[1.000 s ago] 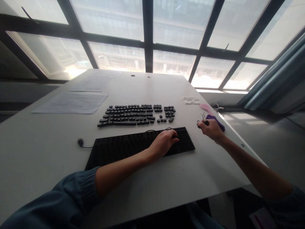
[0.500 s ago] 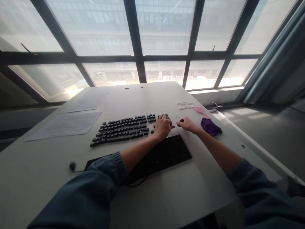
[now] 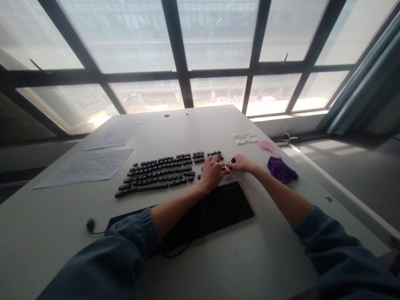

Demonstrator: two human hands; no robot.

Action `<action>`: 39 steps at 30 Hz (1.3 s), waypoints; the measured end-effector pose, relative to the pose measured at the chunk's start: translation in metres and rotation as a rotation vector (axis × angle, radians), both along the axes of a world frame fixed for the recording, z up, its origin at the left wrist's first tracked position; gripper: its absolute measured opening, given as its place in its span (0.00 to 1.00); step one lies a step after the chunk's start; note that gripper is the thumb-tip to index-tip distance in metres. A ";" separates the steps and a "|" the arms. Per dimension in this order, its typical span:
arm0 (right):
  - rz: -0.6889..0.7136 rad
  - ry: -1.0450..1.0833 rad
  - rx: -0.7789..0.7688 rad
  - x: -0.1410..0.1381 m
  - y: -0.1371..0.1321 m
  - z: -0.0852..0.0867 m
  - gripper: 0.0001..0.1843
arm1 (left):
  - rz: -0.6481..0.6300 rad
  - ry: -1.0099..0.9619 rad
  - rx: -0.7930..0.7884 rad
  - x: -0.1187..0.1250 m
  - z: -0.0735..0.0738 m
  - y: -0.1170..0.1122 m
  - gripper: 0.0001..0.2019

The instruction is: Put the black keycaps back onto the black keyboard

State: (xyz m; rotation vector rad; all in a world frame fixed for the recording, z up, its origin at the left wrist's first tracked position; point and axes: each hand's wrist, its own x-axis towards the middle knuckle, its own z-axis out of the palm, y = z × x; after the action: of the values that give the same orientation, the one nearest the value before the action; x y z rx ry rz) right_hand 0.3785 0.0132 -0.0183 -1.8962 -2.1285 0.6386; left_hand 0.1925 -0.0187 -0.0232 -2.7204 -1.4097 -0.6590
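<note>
Rows of loose black keycaps (image 3: 159,171) lie on the white table, set out in a keyboard's layout. My left hand (image 3: 212,171) is over the right-hand group of them, pinching a small dark piece that looks like a keycap (image 3: 223,168) between thumb and fingers. Just to its right, my right hand (image 3: 240,163) is closed around a small tool with a black end (image 3: 233,160) and thin wire, probably a keycap puller. The wire points toward my left fingers; whether it touches the keycap is unclear. Below my hands lies the black keyboard base (image 3: 215,212), partly covered by my left forearm.
A cable with a dark plug (image 3: 90,225) lies left of the base. Sheets of paper (image 3: 86,166) are at the left. Toward the right edge are a white cloth-like item (image 3: 246,138), a pink brush (image 3: 268,148) and a purple cloth (image 3: 281,170). Windows stand behind the table.
My right hand has moved left with the wire tool, closer to my left hand. My left hand stays over the right-hand keycaps. The view has shifted slightly.
</note>
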 end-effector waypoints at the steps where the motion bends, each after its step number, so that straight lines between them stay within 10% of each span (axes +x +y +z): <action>1: 0.005 -0.006 -0.001 0.000 -0.001 0.001 0.20 | -0.010 -0.008 0.010 -0.003 0.001 -0.002 0.14; 39: -0.107 0.272 0.039 0.012 -0.008 -0.011 0.21 | 0.073 0.004 0.002 -0.029 0.011 -0.006 0.08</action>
State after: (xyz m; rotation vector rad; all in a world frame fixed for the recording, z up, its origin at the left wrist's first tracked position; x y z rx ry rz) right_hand 0.3904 0.0053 -0.0296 -1.7741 -1.8453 0.7767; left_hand 0.1630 -0.0250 -0.0120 -2.6523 -1.4992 -0.6501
